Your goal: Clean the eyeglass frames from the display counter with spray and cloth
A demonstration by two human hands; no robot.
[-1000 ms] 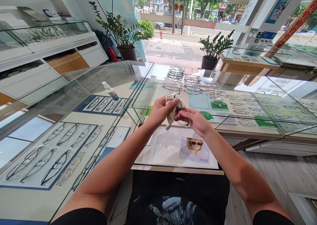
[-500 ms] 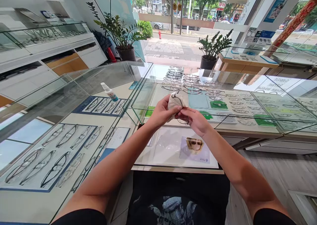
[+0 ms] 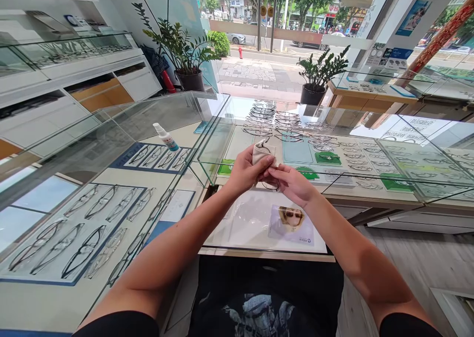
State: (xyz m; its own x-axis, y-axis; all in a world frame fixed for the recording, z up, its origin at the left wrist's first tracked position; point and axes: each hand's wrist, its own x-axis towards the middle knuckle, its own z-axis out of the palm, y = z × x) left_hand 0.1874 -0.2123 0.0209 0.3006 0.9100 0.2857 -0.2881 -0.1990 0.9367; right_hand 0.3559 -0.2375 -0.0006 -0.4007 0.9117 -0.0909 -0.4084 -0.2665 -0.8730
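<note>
Over the front of the glass counter, my left hand (image 3: 245,170) is closed around a beige cleaning cloth (image 3: 263,152), its thumb pressed on the cloth. Wrapped partly in the cloth is a pair of thin dark-framed eyeglasses (image 3: 273,185); a curved bit of frame shows below the fingers and another dark piece above. My right hand (image 3: 295,183) meets the left, its fingertips pinched at the cloth's right edge and the glasses. Most of the glasses is hidden by cloth and fingers.
A white spray bottle (image 3: 165,137) stands on the glass to the left. Rows of eyeglasses (image 3: 289,124) lie ahead. A printed card (image 3: 292,223) is under my forearms. Framed glasses trays (image 3: 74,238) fill the left case. Potted plants (image 3: 321,72) stand by the window.
The cloth has shifted slightly and my left thumb now lies higher across it. My right fingers have moved a little along the cloth's edge. The view has shifted slightly.
</note>
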